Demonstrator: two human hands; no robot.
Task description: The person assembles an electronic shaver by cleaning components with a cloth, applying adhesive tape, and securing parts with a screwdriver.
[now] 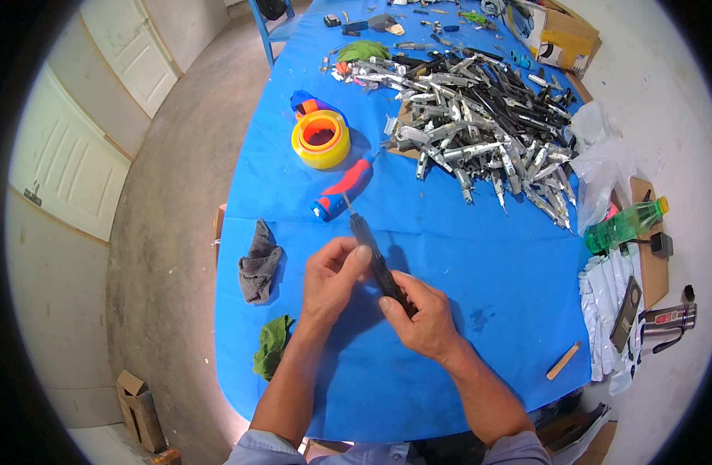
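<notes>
Over the near part of the blue table, both hands hold a slim dark stick-shaped device [363, 232] with a thin metal pin at its far end. My left hand [331, 280] pinches it along its middle, thumb on top. My right hand [422, 316] is closed round its near end, so that end is partly hidden. The device slants, its pin pointing away from me and to the left. Just past the pin lies a red and blue screwdriver [344, 187]. Behind that are a yellow tape roll [322, 163] and a blue and orange tool [309, 101].
Grey [258, 267] and green [272, 349] cloths lie at the left edge. A large pile of silver and black stick-shaped parts [487, 116] covers the far right. Along the right stand a green bottle [623, 226] and white plastic bags [604, 302]. A wooden stick [563, 361] lies near right.
</notes>
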